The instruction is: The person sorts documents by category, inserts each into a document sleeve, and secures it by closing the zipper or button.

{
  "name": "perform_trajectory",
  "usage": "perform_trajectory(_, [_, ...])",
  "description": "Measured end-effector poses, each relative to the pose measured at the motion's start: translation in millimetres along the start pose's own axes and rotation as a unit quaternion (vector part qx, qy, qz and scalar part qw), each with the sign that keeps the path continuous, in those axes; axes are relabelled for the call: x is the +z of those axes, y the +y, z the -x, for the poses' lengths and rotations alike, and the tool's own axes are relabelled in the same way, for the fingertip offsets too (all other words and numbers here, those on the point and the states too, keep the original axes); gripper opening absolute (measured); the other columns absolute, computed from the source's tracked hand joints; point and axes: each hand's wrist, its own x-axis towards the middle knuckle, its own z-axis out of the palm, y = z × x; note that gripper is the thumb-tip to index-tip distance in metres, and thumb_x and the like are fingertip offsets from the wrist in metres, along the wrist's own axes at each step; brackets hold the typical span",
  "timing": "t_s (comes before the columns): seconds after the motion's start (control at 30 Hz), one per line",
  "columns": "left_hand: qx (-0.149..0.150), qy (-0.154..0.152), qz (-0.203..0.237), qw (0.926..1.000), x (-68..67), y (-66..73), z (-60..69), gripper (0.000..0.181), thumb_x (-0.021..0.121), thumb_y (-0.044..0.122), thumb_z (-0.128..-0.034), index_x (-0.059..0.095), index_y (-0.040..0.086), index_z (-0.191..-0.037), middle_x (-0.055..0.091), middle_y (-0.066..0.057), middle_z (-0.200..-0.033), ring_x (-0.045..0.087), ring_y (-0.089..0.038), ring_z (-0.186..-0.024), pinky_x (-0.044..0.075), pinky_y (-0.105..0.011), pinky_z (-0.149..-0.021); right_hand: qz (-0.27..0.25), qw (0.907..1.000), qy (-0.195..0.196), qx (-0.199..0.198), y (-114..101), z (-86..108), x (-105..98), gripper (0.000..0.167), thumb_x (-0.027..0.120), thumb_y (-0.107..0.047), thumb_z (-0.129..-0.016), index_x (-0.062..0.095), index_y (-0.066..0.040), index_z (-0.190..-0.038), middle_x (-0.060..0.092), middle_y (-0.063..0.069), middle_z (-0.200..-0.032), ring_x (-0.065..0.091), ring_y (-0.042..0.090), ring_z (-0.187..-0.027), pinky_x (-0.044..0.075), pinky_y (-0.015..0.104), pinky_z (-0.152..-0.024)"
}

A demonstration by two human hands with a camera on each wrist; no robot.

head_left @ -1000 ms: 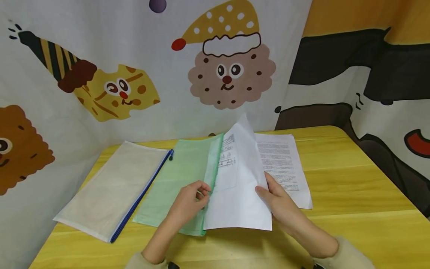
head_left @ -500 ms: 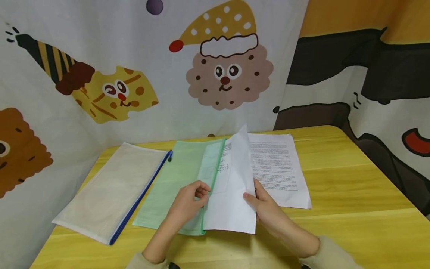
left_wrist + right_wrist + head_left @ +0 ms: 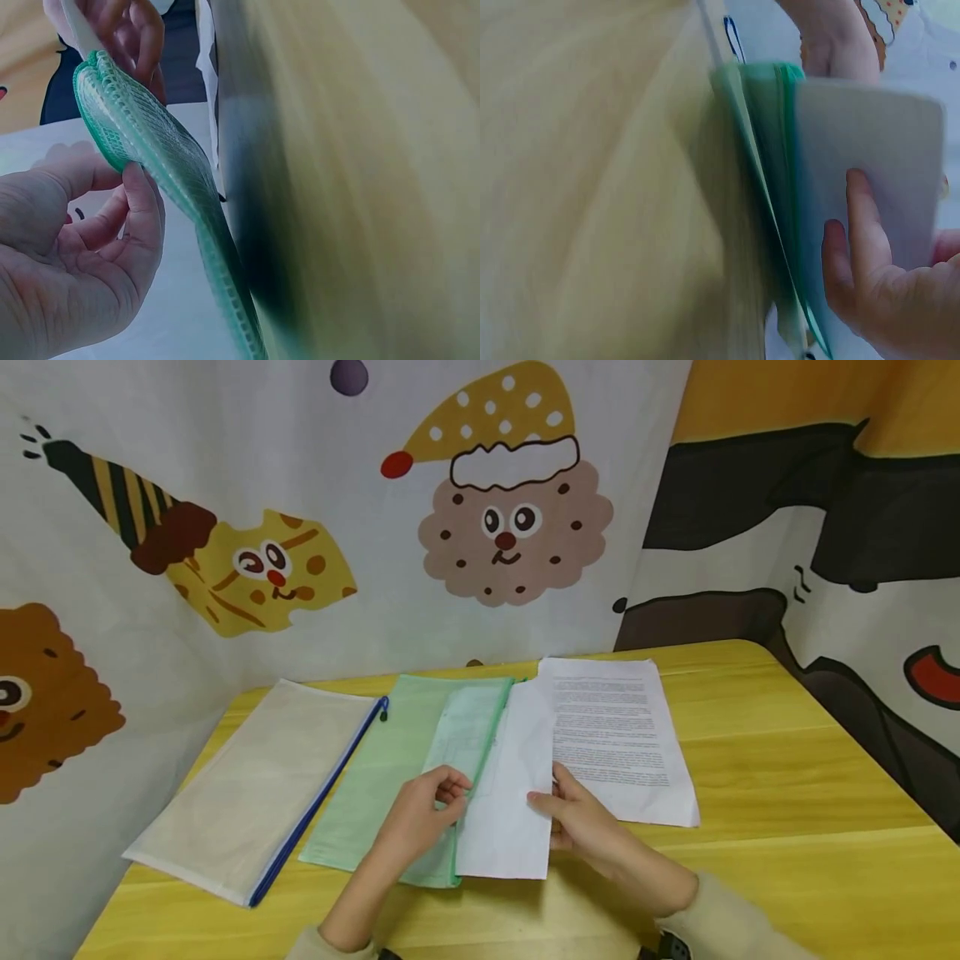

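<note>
A translucent green mesh zipper pouch (image 3: 367,793) lies in the middle of the table, its mouth facing right. My left hand (image 3: 423,814) pinches the pouch's upper edge between thumb and fingers, as the left wrist view also shows. White sheets of paper (image 3: 513,810) stand partly inside the pouch, the inserted part showing through the mesh. My right hand (image 3: 588,835) grips their outer right edge, thumb on top and fingers beneath; in the right wrist view those fingers (image 3: 866,225) lie along the paper's underside.
Left of the green pouch lies a whitish zipper pouch (image 3: 255,785) with a blue zipper. A printed sheet (image 3: 607,735) lies on the yellow wood-grain table (image 3: 780,760), behind my right hand. A cartoon-printed curtain (image 3: 375,610) hangs along the table's back edge.
My right hand has moved left, sliding the white paper deeper into the green pouch. The paper's raised top corner has come down. My left hand keeps its place at the pouch's edge.
</note>
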Motion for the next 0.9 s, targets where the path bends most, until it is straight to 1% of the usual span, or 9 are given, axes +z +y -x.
perform_trajectory(0.1, [-0.006, -0.001, 0.001, 1.0, -0.6, -0.6, 0.3, 0.011, 0.062, 0.003, -0.093, 0.067, 0.008, -0.101, 0.066, -0.002, -0.091, 0.061, -0.014, -0.084, 0.05, -0.022, -0.071, 0.008, 0.9998, 0.017, 0.01, -6, -1.0, -11, 0.06, 0.047, -0.02, -0.105, 0.018, -0.007, -0.155, 0.047, 0.02, -0.142, 0.066, 0.015, -0.104, 0.059, 0.035, -0.082])
perform_trajectory(0.17, [-0.01, -0.004, 0.0, 0.9999, -1.1, -1.0, 0.1, 0.011, 0.062, 0.003, -0.0929, 0.067, 0.008, -0.101, 0.065, -0.002, -0.091, 0.061, -0.014, -0.084, 0.05, -0.022, -0.07, 0.018, 0.9993, 0.029, 0.015, -10, -1.7, -19, 0.06, 0.047, -0.023, -0.105, 0.02, -0.007, -0.156, 0.047, 0.02, -0.143, 0.066, 0.016, -0.107, 0.059, 0.035, -0.084])
perform_trajectory(0.23, [-0.012, -0.005, -0.001, 0.9999, -1.4, -1.0, -0.1, 0.011, 0.062, 0.003, -0.093, 0.067, 0.008, -0.101, 0.065, -0.002, -0.091, 0.061, -0.013, -0.084, 0.05, -0.022, -0.069, 0.031, 0.9989, 0.033, 0.014, -13, -2.4, -27, 0.06, 0.047, -0.024, -0.106, 0.021, -0.006, -0.156, 0.047, 0.021, -0.142, 0.066, 0.017, -0.108, 0.06, 0.035, -0.086])
perform_trajectory(0.4, [-0.014, -0.007, 0.0, 0.9999, -2.1, -0.8, -0.1, 0.011, 0.062, 0.003, -0.0934, 0.067, 0.008, -0.101, 0.065, -0.002, -0.091, 0.06, -0.014, -0.084, 0.05, -0.021, -0.068, 0.048, 0.9987, 0.015, 0.005, -17, -4.7, -37, 0.062, 0.048, -0.016, -0.105, 0.018, -0.003, -0.157, 0.041, 0.028, -0.147, 0.067, 0.018, -0.107, 0.06, 0.038, -0.087])
perform_trajectory(0.5, [-0.008, -0.006, -0.002, 0.9999, -2.0, -0.8, 0.8, 0.011, 0.062, 0.003, -0.0935, 0.067, 0.008, -0.101, 0.065, -0.002, -0.091, 0.06, -0.014, -0.083, 0.05, -0.021, -0.068, 0.048, 0.9988, 0.01, 0.004, -17, -6.8, -37, 0.063, 0.05, -0.01, -0.103, 0.018, -0.002, -0.156, 0.044, 0.03, -0.145, 0.068, 0.018, -0.104, 0.06, 0.039, -0.085])
perform_trajectory(0.63, [-0.002, -0.001, -0.004, 1.0, -1.2, -0.5, 1.8, 0.011, 0.062, 0.003, -0.0934, 0.067, 0.008, -0.101, 0.065, -0.001, -0.09, 0.06, -0.014, -0.083, 0.05, -0.021, -0.069, 0.045, 0.9989, 0.012, 0.005, -14, -11.2, -34, 0.063, 0.051, -0.005, -0.101, 0.019, -0.001, -0.156, 0.05, 0.028, -0.139, 0.068, 0.019, -0.102, 0.06, 0.04, -0.085])
perform_trajectory(0.67, [0.004, -0.001, -0.006, 1.0, -1.1, -0.4, 2.0, 0.011, 0.062, 0.003, -0.0935, 0.067, 0.008, -0.102, 0.065, -0.002, -0.09, 0.06, -0.014, -0.083, 0.05, -0.022, -0.07, 0.043, 0.999, 0.012, 0.005, -13, -12.7, -33, 0.063, 0.05, -0.004, -0.101, 0.02, -0.002, -0.156, 0.05, 0.028, -0.138, 0.069, 0.02, -0.102, 0.06, 0.04, -0.085])
perform_trajectory(0.87, [0.007, 0.001, -0.005, 1.0, -0.6, 0.5, 1.5, 0.011, 0.061, 0.003, -0.0941, 0.067, 0.008, -0.102, 0.065, -0.002, -0.091, 0.06, -0.014, -0.085, 0.051, -0.022, -0.071, 0.04, 0.9991, 0.013, 0.004, -8, -20.2, -24, 0.059, 0.048, 0.0, -0.101, 0.023, -0.003, -0.155, 0.051, 0.028, -0.137, 0.069, 0.023, -0.102, 0.06, 0.04, -0.085])
perform_trajectory(0.9, [0.003, 0.002, -0.003, 1.0, -0.4, 0.7, 1.3, 0.011, 0.061, 0.003, -0.0942, 0.067, 0.009, -0.102, 0.065, -0.001, -0.091, 0.06, -0.014, -0.085, 0.051, -0.022, -0.071, 0.04, 0.9991, 0.015, 0.004, -7, -21.2, -23, 0.059, 0.048, 0.001, -0.101, 0.023, -0.003, -0.155, 0.051, 0.028, -0.137, 0.068, 0.023, -0.102, 0.06, 0.04, -0.085])
